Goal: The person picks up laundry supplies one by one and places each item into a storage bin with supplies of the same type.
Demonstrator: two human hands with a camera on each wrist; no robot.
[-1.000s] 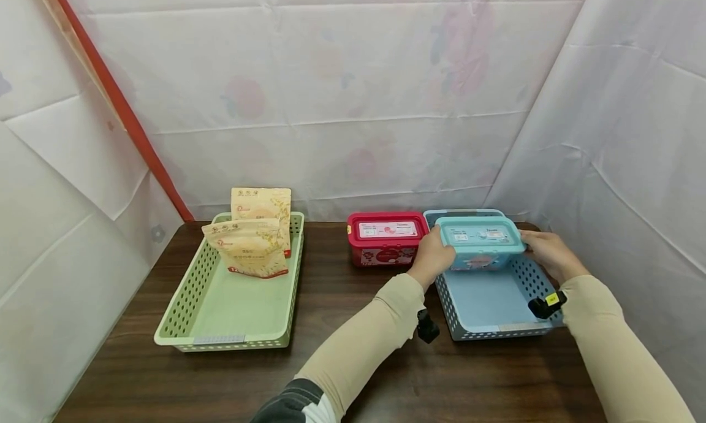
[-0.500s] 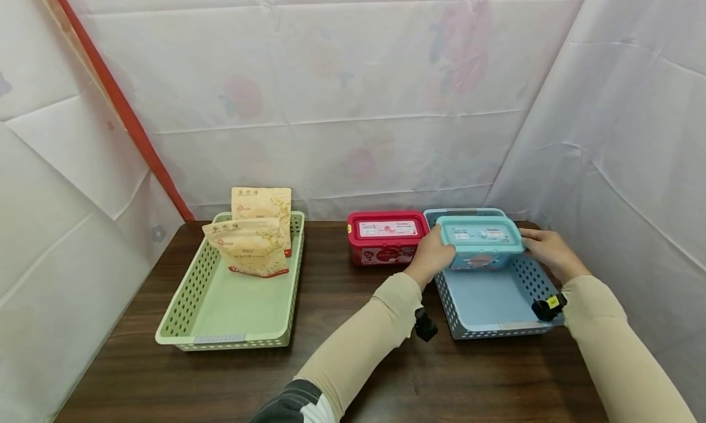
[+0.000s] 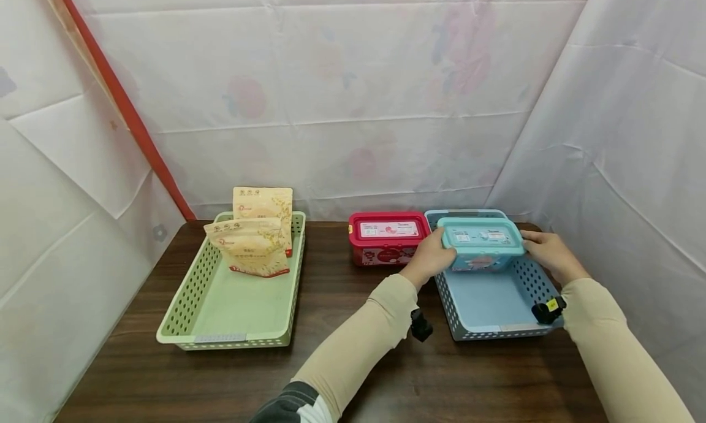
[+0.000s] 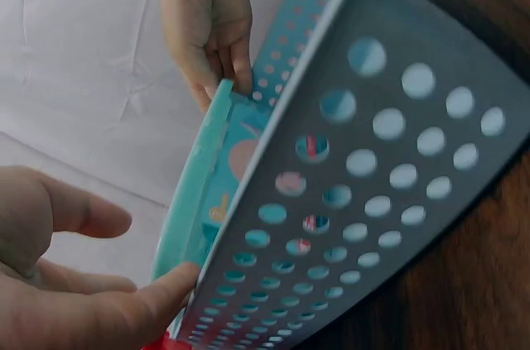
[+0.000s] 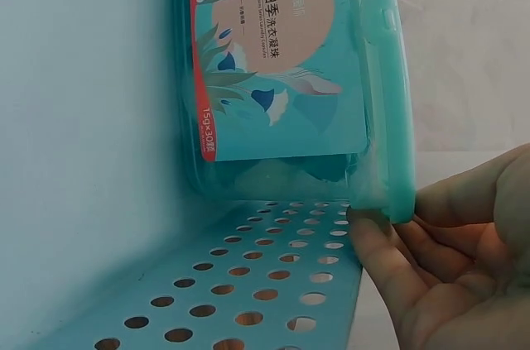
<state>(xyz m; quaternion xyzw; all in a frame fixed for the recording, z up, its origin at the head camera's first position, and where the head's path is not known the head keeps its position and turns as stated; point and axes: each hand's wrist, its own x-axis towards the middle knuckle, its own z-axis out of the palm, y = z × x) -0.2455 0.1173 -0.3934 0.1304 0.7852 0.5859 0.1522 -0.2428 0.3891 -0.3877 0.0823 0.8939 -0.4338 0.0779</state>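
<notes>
A teal laundry capsule box (image 3: 481, 242) with a closed lid sits at the back of the blue basket (image 3: 485, 300). At its left end is my left hand (image 3: 432, 254); in the left wrist view the lowest digit (image 4: 178, 284) touches the lid's corner, while other fingers stand apart from the lid. My right hand (image 3: 551, 254) is at the opposite end. The right wrist view shows its fingers (image 5: 460, 197) pinching the lid's rim (image 5: 396, 118), one of them tucked under it beside the perforated basket wall (image 5: 248, 284). The box's far side is hidden.
Left of the blue basket stands a red lidded box (image 3: 388, 239). A green basket (image 3: 237, 312) on the left holds a front cream pouch (image 3: 250, 248) and a rear cream pouch (image 3: 263, 203). White cloth (image 3: 353, 92) hangs behind and beside the dark wooden table (image 3: 364, 331).
My left wrist and forearm have shifted slightly left and down. The teal box and my right hand stay nearly where they were.
</notes>
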